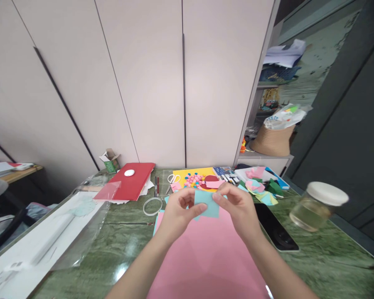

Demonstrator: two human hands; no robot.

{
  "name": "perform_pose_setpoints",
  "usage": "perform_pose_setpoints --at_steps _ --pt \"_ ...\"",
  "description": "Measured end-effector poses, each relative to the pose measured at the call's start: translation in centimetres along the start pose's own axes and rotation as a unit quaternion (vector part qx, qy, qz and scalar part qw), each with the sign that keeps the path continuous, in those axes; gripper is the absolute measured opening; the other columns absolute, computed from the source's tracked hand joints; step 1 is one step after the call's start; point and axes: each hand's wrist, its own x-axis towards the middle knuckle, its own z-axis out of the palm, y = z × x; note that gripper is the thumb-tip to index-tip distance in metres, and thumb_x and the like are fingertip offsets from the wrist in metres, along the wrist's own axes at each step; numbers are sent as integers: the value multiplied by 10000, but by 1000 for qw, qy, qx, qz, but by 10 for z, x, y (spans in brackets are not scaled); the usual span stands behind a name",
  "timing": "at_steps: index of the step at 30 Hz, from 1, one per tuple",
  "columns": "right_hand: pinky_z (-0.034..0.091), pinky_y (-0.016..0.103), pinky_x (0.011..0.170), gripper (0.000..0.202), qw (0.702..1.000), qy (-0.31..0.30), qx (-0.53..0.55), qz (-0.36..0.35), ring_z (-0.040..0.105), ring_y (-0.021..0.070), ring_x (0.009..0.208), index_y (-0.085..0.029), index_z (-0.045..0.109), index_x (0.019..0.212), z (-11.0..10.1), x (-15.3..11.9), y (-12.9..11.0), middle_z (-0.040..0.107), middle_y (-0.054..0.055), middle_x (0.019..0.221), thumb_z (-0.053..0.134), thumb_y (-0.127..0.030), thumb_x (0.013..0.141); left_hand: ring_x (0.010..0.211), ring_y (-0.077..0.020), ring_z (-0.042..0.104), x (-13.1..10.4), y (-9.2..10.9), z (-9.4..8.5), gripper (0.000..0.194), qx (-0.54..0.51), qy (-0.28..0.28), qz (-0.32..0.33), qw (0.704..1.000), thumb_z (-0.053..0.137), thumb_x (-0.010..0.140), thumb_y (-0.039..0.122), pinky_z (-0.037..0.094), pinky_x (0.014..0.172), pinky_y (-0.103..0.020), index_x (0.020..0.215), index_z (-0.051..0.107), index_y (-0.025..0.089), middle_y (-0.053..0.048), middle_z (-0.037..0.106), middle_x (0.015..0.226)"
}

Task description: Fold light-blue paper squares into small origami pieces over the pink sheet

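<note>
A small light blue paper square (208,206) is held up above a large pink sheet (208,257) on the green table. My left hand (184,209) pinches its left side, thumb on the front. At its upper right, the thumb and fingers of my right hand (235,203) grip the same paper. Just behind the hands lie a yellow sheet (179,173) with many small pink, blue and yellow pieces (194,180) and a pink strip (215,184). White-handled scissors (173,178) rest left of them.
A black phone (276,226) and a lidded jar of liquid (314,207) stand to the right, near crumpled coloured papers (258,187). On the left are a tape ring (152,206), red folder (131,182), small green box (111,164) and plastic-covered white sheet (46,241).
</note>
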Motion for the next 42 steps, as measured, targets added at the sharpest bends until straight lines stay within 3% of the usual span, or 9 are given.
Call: perform_pose_setpoints --at_steps 7,17,21,26,35,42 --pt "391 266 652 40 1000 -8 12 -18 504 143 719 -216 595 751 -1 2 -2 559 -4 741 617 -246 766 681 -148 566 0 -3 -2 200 -31 -10 0 999 693 673 268 446 627 -277 814 619 148 -29 590 726" --pt "420 248 625 68 1000 13 -17 17 533 126 672 -223 611 689 -6 3 -3 600 -19 686 630 -232 754 669 -143 549 2 -3 -2 183 -36 -2 7 999 694 672 248 448 627 -275 818 644 149 -35 599 730" --pt "436 275 674 35 999 8 -32 -8 556 156 772 -237 618 771 -5 2 -4 617 -2 784 637 -222 746 650 -136 537 2 -3 -3 177 -48 -10 1 999 690 673 242 442 610 -268 812 643 143 -32 594 715" --pt "436 295 688 36 997 -3 -69 -38 551 165 765 -228 602 736 -7 2 -6 605 6 753 616 -205 761 654 -137 541 1 -4 -5 148 -71 -14 9 997 676 686 233 436 608 -257 799 648 142 -26 602 706" --pt "460 241 557 93 996 -21 62 61 548 118 595 -207 572 719 -5 7 -2 566 -24 649 639 -265 745 744 -169 599 4 -4 -4 218 -115 9 14 993 691 676 203 457 652 -262 885 670 145 -66 678 813" --pt "442 227 549 153 985 48 154 59 532 106 553 -221 560 823 -5 6 4 568 -40 600 670 -252 721 631 -112 576 7 -5 -6 202 -138 30 -17 990 732 624 183 436 602 -229 810 659 153 -17 658 689"
